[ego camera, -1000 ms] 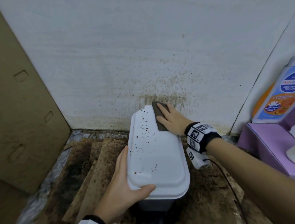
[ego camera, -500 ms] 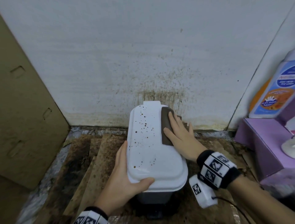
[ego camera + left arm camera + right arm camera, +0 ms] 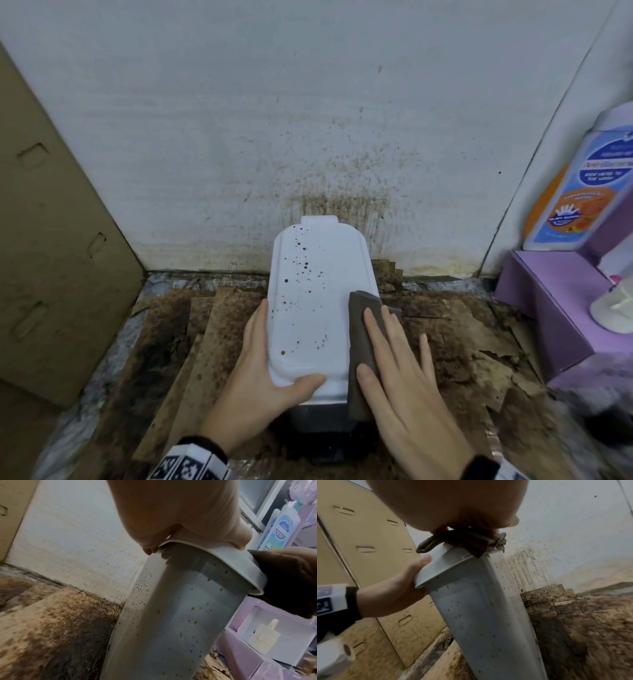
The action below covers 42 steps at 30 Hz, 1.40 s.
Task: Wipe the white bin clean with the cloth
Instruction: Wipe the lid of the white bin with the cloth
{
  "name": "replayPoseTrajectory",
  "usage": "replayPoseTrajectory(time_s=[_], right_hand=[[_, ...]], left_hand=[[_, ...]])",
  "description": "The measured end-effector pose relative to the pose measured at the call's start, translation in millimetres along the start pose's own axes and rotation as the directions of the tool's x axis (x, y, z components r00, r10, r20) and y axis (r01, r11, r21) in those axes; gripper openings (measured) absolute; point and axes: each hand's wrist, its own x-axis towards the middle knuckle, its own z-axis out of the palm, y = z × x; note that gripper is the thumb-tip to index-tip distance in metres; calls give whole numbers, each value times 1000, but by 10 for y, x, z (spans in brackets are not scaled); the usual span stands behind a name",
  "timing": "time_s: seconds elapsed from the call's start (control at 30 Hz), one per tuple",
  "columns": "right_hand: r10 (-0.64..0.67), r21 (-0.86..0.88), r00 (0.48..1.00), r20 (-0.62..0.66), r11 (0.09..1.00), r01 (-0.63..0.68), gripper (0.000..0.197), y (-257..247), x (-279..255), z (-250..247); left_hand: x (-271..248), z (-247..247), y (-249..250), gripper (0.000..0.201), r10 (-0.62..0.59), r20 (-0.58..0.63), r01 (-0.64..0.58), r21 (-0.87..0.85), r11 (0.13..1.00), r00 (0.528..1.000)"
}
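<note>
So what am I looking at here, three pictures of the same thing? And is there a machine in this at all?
No machine: a person wearing three cameras. The big view comes from the head; the other two look out from each wrist, so the palms fill their tops. The tall white plastic bin stands on stained brown cardboard against a spattered white wall. The left hand grips the lid's near corner. The right hand presses a folded brown cloth flat on the lid's right edge. Brown specks dot the lid and sides.
</note>
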Motion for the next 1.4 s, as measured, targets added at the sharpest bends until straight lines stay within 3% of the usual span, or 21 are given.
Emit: replayPoseTrajectory(time_s=[0.17, 0.47, 0.67, 0.83, 1.0, 1.2, 1.4], right_hand=[[-64, 10, 998, -10, 998, 64, 67, 70, 239, -103], [-51, -157, 987, 152, 985, 75, 67, 260, 1356, -445], [-118, -298, 987, 109, 943, 146, 66, 251, 1656, -518], [-155, -173, 978, 137, 969, 178, 64, 230, 1419, -480], [-212, -162, 972, 100, 960, 227, 63, 124, 883, -362], [-208, -248, 978, 20, 946, 206, 67, -63, 417, -155], [-208, -387, 976, -63, 907, 168, 65, -303, 452, -3]], left_hand=[[7, -12, 26, 136, 4, 7, -4, 5, 1000, 1000], [14, -15, -4, 136, 2, 6, -2, -13, 1000, 1000], [22, -30, -6, 135, -17, 15, 17, 13, 1000, 1000], [20, -31, -12, 133, -16, 14, 16, 25, 1000, 1000], [17, -24, -9, 134, -3, 9, 3, 22, 1000, 1000], [11, -37, 4, 134, -1, 19, 1, 6, 1000, 1000], [7, -198, 12, 147, 43, 158, -60, 102, 993, 986]])
